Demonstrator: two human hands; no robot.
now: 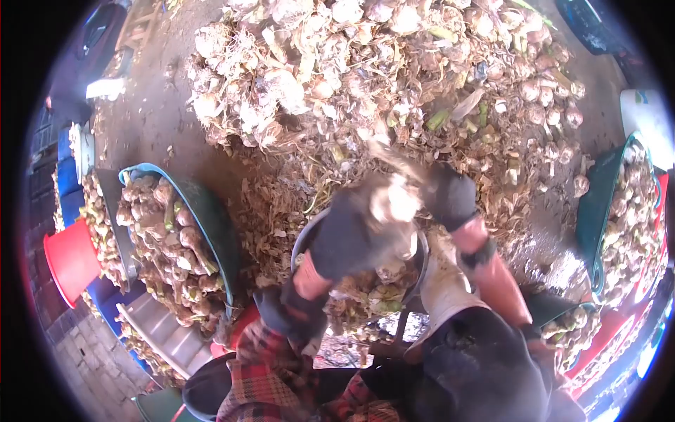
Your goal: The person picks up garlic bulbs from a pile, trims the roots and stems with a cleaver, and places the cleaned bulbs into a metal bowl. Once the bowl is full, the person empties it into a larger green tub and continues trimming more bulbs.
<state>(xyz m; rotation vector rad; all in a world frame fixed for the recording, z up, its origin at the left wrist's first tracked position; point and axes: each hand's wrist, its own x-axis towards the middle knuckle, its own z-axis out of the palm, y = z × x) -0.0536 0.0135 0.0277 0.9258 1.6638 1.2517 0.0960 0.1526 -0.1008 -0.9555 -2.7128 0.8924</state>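
Note:
Dark gloves cover both my hands. My left hand [344, 235] is closed around a pale garlic bulb [395, 202], smeared by motion. Close to the bulb's other side, my right hand [450, 195] is closed too, and what it grips is hidden. A blurred brownish strip [397, 160], perhaps a stalk or a tool, slants between the bulb and the right hand. Below the hands stands a round bucket [423, 264] with garlic bulbs [390, 271] in it.
Ahead lies a large heap of garlic [337, 63] with dry husks [274, 211] in front. Green tubs of garlic stand left [218, 239] and right [594, 218]. At far left are a red bucket [70, 264] and a pale slatted crate [158, 330]. A pale boot [446, 274] stands beside the bucket.

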